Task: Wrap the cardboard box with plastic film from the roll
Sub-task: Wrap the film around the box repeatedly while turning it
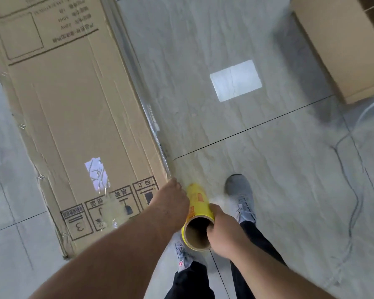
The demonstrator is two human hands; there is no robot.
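Gripping roll (198, 209) (fingers (211, 230) inside core)

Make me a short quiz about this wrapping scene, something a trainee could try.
1. True or false: the roll lies untouched on the floor.
2. Which of the hands has fingers hooked into the roll's open core?
A. right hand
B. left hand
3. Fill in: a second ____ sits at the top right, apart from the cardboard box.

Key: 1 false; 2 A; 3 box.
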